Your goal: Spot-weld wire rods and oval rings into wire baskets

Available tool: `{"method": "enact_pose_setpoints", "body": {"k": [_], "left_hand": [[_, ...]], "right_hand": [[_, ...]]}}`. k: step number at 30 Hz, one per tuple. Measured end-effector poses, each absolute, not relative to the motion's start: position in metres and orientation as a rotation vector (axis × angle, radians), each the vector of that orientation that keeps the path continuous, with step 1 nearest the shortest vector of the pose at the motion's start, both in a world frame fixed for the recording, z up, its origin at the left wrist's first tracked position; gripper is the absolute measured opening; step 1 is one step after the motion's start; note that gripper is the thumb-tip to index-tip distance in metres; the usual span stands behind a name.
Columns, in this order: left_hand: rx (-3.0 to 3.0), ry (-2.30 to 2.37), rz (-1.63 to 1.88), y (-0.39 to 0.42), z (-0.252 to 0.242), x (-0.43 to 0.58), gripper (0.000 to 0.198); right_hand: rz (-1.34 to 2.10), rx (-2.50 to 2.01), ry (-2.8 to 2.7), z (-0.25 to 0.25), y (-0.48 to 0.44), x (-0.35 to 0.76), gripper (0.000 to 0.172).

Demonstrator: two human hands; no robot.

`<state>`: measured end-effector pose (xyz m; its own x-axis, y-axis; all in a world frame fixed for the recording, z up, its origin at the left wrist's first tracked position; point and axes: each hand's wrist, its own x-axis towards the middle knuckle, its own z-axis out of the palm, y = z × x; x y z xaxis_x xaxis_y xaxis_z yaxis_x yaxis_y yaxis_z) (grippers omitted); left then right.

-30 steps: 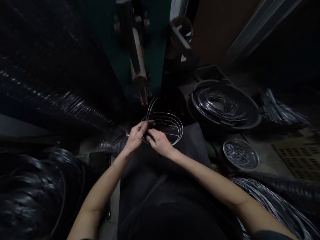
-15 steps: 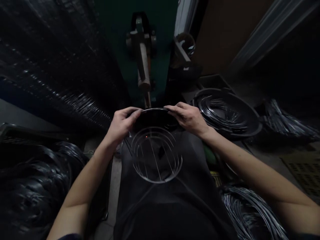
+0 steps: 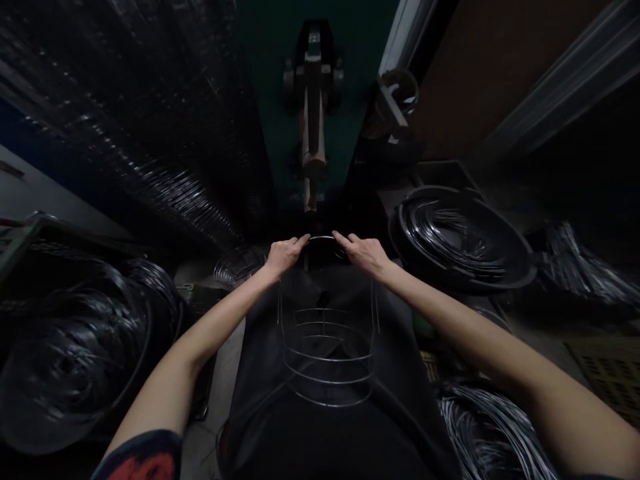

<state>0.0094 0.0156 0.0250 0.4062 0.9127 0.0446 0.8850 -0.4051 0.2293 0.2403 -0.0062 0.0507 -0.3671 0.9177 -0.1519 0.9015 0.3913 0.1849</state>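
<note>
The clearest room I see is straight ahead of the person, a narrow dark gap between the hands and the blunt lower end of the machine arm [image 3: 314, 143], which hangs in front of a green panel [image 3: 370, 40]. The sides are tighter. Past the left forearm a crate [image 3: 37, 221] crowds in, with wire coils [image 3: 75, 360] heaped beside it; past the right, the wide black basin [image 3: 500, 227] comes close to the wrist, its rim just beyond, and another coil of wire [image 3: 495, 427] lies below that elbow.

The left hand [image 3: 286, 257] and right hand [image 3: 367, 253] are level and a little apart, each drawn narrow, fingertips pinching one end of a thin curved wire rim [image 3: 321, 237] that bridges them. Nearer the body, below both hands, a round wire frame [image 3: 327, 381] of stacked rings sits over the dark apron [image 3: 325, 457]. Thin side wires run up from it towards each hand; I can't tell whether they join the rim.
</note>
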Motion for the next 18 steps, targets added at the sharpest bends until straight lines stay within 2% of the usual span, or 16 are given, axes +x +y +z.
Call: {"method": "enact_pose_setpoints", "body": {"k": [10, 18], "left_hand": [[2.537, 1.627, 0.228, 0.040, 0.057, 0.001, 0.035], [2.500, 1.597, 0.417, 0.065, 0.079, -0.009, 0.036]], "right_hand": [[0.068, 1.641, 2.458, 0.084, 0.018, 0.224, 0.048], [0.059, 1.689, 2.500, 0.109, 0.039, 0.219, 0.039]]}}
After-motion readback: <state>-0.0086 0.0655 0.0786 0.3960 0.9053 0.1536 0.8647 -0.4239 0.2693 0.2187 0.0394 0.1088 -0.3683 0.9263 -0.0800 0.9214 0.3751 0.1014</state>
